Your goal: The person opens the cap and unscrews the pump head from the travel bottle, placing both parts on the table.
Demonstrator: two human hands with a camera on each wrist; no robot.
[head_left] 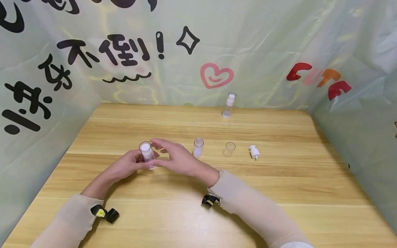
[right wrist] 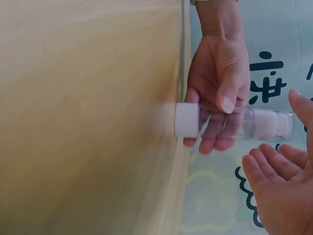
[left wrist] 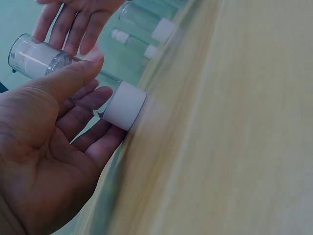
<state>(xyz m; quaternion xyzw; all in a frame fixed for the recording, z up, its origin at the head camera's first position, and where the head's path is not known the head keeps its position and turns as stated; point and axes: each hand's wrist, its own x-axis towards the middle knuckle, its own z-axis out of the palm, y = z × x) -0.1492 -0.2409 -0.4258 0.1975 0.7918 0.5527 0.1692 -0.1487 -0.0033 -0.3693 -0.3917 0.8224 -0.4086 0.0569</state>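
Note:
My left hand (head_left: pixel 128 162) grips a clear pump bottle (head_left: pixel 146 151) at the left of the table, its thumb across the front and fingers behind. The bottle stands upright, with a white base (left wrist: pixel 125 105) close over the wood and a transparent cap over its white pump top. Beside it is my right hand (head_left: pixel 180 157), fingers loosely bent and spread around the bottle's right side. In the right wrist view, a gap shows between the right fingers (right wrist: pixel 274 169) and the capped end of the bottle.
Right of the hands stand a clear bottle without a pump (head_left: pixel 198 148), a transparent cap (head_left: pixel 230 149) and a white pump head (head_left: pixel 254 152) lying on its side. Another assembled pump bottle (head_left: pixel 228 106) stands near the table's back edge. Printed curtains (head_left: pixel 263 44) enclose the table (head_left: pixel 279 189).

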